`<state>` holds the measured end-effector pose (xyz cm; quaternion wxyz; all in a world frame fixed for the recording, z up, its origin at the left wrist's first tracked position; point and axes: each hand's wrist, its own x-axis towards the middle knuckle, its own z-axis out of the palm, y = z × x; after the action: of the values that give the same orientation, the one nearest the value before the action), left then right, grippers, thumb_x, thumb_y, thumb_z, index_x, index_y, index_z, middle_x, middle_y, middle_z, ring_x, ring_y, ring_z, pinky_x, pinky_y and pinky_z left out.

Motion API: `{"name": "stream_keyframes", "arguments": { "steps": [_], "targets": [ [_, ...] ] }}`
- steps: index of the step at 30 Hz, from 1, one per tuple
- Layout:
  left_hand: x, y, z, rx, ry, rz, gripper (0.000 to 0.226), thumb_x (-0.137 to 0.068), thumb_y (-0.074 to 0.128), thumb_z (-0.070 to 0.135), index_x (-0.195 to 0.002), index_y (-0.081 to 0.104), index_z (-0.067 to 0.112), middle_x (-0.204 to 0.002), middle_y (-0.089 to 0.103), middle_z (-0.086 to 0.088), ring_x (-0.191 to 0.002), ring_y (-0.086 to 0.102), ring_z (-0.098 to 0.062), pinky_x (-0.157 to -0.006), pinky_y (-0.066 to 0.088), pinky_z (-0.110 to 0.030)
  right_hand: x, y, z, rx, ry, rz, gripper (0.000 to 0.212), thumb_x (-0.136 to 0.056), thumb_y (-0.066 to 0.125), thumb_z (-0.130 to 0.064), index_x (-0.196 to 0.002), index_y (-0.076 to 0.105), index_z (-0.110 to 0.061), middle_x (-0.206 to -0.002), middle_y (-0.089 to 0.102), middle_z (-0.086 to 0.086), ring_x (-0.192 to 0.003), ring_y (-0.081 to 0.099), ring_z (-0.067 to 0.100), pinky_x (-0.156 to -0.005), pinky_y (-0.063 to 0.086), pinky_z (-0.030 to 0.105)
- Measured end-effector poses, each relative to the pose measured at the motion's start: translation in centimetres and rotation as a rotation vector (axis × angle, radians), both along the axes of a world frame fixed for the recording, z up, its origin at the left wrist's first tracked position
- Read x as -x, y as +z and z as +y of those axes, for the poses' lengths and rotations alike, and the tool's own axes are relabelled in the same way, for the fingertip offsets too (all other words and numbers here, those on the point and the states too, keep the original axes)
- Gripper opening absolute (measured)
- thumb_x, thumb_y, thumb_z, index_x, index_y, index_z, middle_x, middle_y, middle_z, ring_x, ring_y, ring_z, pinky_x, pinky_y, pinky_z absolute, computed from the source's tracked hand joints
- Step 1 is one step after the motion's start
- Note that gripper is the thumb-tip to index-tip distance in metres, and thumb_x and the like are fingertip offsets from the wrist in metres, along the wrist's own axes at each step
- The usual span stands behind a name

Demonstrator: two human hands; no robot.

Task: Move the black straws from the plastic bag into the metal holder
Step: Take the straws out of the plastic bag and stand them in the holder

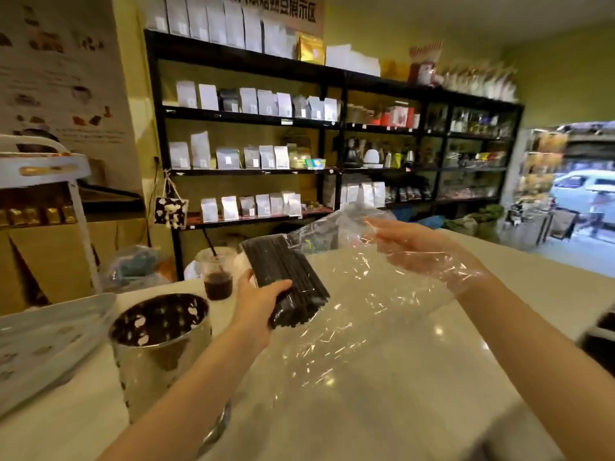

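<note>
A thick bundle of black straws [283,271] is held slanted above the counter, with my left hand [258,299] wrapped around its lower part. Around and below the bundle hangs the clear plastic bag [349,294], loose and crumpled. My right hand [419,251] is inside the bag's far side with its fingers stretched flat, seen through the film. The metal holder [159,347], a shiny perforated cylinder with an open dark top, stands on the counter to the left of my left forearm and below the straws.
A plastic cup of dark drink with a straw [218,276] stands just behind the holder. A grey tray [40,344] lies at the left edge. The pale counter [416,377] spreads to the right. Black shelves of bags [253,161] fill the back wall.
</note>
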<state>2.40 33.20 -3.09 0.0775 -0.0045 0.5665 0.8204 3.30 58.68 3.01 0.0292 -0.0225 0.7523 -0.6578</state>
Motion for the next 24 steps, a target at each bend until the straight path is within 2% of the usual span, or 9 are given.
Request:
{"name": "stream_keyframes", "arguments": {
  "steps": [3,6,8,12,15,18,20,23,24],
  "targets": [
    [-0.8,-2.3,0.1,0.11,0.015,0.006,0.077,-0.08,0.061,0.002,-0.14,0.018,0.025,-0.135,0.046,-0.016,-0.077,0.058,-0.02,-0.056,0.049,-0.031,-0.8,-2.2,1.2,-0.004,0.031,-0.093,0.031,-0.093,0.048,-0.006,-0.12,0.056,-0.019,-0.102,0.069,0.004,-0.065,0.068,0.006,-0.056,0.055,0.019],
    [-0.9,-4.7,-0.4,0.22,0.018,-0.019,0.079,-0.081,0.06,0.005,-0.141,0.014,0.028,-0.139,0.041,-0.017,-0.096,0.056,-0.029,-0.057,0.047,-0.031,-1.2,-4.7,1.4,-0.151,0.029,-0.205,0.029,-0.092,0.051,-0.004,-0.118,0.057,-0.014,-0.105,0.07,0.01,-0.074,0.071,0.014,-0.061,0.058,0.025],
    [-0.8,-6.0,-0.5,0.277,0.027,-0.027,0.082,-0.08,0.062,0.006,-0.141,0.013,0.029,-0.14,0.039,-0.016,-0.099,0.054,-0.03,-0.057,0.048,-0.033,-0.6,-6.1,1.2,-0.227,0.022,-0.243,0.029,-0.091,0.052,-0.005,-0.119,0.056,-0.011,-0.105,0.07,0.011,-0.076,0.071,0.015,-0.063,0.059,0.027],
    [-0.1,-8.4,-0.4,0.394,0.091,0.01,0.082,-0.078,0.063,0.004,-0.141,0.015,0.025,-0.142,0.038,-0.014,-0.118,0.048,-0.036,-0.091,0.047,-0.05,0.6,-8.8,0.0,-0.303,-0.096,-0.254,0.03,-0.089,0.053,-0.001,-0.119,0.054,-0.005,-0.09,0.07,0.011,-0.066,0.069,0.013,-0.061,0.059,0.027],
    [-0.1,-9.6,-0.3,0.44,0.124,0.028,0.079,-0.079,0.062,0.004,-0.141,0.016,0.022,-0.141,0.039,-0.013,-0.123,0.044,-0.034,-0.099,0.041,-0.05,1.8,-10.9,-0.7,-0.37,-0.209,-0.23,0.032,-0.086,0.057,0.001,-0.117,0.054,-0.002,-0.079,0.069,0.009,-0.062,0.067,0.014,-0.064,0.056,0.03],
    [0.0,-10.4,-0.5,0.51,0.127,0.044,0.082,-0.079,0.064,0.01,-0.142,0.012,0.02,-0.144,0.037,-0.012,-0.128,0.039,-0.032,-0.105,0.036,-0.048,2.4,-12.8,-1.7,-0.396,-0.3,-0.2,0.036,-0.083,0.057,0.005,-0.119,0.051,0.0,-0.071,0.065,0.009,-0.046,0.064,0.01,-0.053,0.052,0.025],
    [-0.1,-10.7,-0.7,0.577,0.116,0.077,0.083,-0.079,0.065,0.016,-0.142,0.011,0.021,-0.147,0.033,-0.011,-0.132,0.035,-0.03,-0.109,0.031,-0.047,2.7,-13.7,-2.4,-0.462,-0.385,-0.164,0.045,-0.081,0.059,0.006,-0.124,0.047,-0.001,-0.082,0.063,0.014,-0.06,0.066,0.02,-0.055,0.05,0.027],
    [-0.6,-11.1,-1.2,0.837,0.12,0.189,0.074,-0.083,0.06,0.026,-0.142,0.016,0.017,-0.151,0.022,-0.009,-0.138,0.023,-0.028,-0.113,0.023,-0.045,1.9,-14.2,-3.5,-0.892,-0.419,-0.016,0.057,-0.084,0.059,-0.006,-0.136,0.036,-0.007,-0.126,0.053,0.019,-0.113,0.051,0.034,-0.087,0.044,0.037],
    [-1.0,-11.2,-1.5,0.905,0.103,0.234,0.068,-0.086,0.055,0.028,-0.142,0.019,0.017,-0.153,0.017,-0.008,-0.14,0.017,-0.027,-0.114,0.019,-0.045,1.1,-14.3,-4.2,-1.017,-0.39,0.089,0.057,-0.085,0.059,-0.011,-0.137,0.034,-0.01,-0.134,0.049,0.016,-0.122,0.043,0.034,-0.095,0.04,0.039]
  ]
}}
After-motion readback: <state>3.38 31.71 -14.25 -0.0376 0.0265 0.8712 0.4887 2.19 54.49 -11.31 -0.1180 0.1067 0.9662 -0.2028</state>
